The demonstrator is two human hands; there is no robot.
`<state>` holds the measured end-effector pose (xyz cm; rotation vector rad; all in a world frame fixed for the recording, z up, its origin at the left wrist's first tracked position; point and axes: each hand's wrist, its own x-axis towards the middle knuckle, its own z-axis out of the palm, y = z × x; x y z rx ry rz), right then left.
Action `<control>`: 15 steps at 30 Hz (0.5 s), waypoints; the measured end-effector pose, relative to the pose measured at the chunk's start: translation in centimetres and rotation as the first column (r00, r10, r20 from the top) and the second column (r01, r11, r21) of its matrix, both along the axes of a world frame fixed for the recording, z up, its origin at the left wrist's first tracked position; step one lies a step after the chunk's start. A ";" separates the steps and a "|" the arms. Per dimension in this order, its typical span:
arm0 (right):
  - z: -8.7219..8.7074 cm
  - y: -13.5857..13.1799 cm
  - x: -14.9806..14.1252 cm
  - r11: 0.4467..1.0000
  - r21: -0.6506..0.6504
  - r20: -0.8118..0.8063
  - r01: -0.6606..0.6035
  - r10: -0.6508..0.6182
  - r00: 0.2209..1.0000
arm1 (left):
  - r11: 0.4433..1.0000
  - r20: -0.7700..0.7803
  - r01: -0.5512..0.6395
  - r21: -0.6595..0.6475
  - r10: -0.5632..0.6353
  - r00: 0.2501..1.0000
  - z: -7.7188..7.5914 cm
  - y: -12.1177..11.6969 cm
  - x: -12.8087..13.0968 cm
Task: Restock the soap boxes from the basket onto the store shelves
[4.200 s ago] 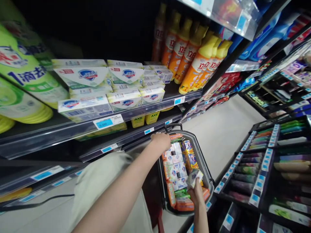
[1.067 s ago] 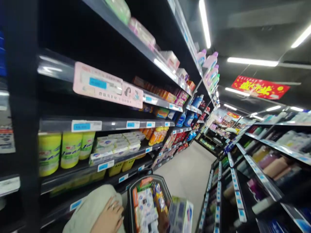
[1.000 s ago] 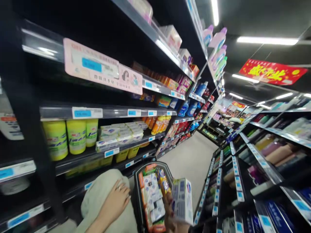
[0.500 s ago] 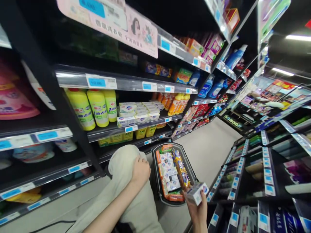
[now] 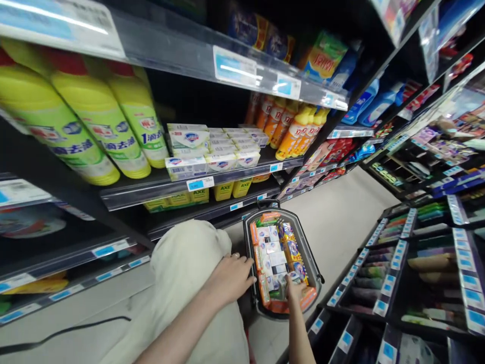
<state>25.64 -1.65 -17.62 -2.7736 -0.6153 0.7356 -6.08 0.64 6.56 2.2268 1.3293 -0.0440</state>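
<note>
A black shopping basket [image 5: 250, 298] stands on the floor, packed with white soap boxes [image 5: 278, 259], yellow-and-blue packs [image 5: 291, 250] down its right side and orange packs [image 5: 270, 218] around the edge. My right hand [image 5: 296, 289] reaches into its near end, fingers closed around a small soap box [image 5: 291, 277], largely covered by the hand. At the basket's left rim is my left hand [image 5: 233, 275], by my knee, fingers stretched out and holding nothing.
More soap boxes [image 5: 223, 151] are stacked on the shelf ahead, between yellow bottles [image 5: 102, 126] and orange bottles [image 5: 293, 131]. Yellow AXE packs [image 5: 223, 190] sit one shelf lower. To the right runs a rack of folded goods [image 5: 379, 275]. A black cable [image 5: 68, 336] lies on the floor.
My right hand has carried the soap box from above the basket's near right corner down into the basket. My left hand has shifted from the knee toward the rim. The view has come closer to the shelf.
</note>
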 end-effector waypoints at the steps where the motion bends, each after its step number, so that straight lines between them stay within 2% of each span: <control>1: -0.5 0.4 -0.3 0.996 -0.078 0.020 -0.050 0.052 0.998 | 1.000 0.001 0.005 -0.010 -0.005 1.000 -0.1 0.1 0.1; 7: -3.9 1.7 -2.2 0.959 -0.263 -0.008 -0.105 0.107 0.994 | 0.998 0.026 0.010 -0.063 -0.008 1.000 -0.3 0.6 0.9; 10: -5.4 2.0 -2.3 0.937 -0.300 -0.065 -0.181 0.169 0.983 | 0.996 0.025 0.004 -0.084 -0.002 1.000 -0.2 0.8 1.0; 15: -6.3 1.7 -2.0 0.905 -0.317 -0.113 -0.285 0.262 0.958 | 0.996 0.030 0.018 -0.083 -0.016 0.999 -0.1 0.8 1.0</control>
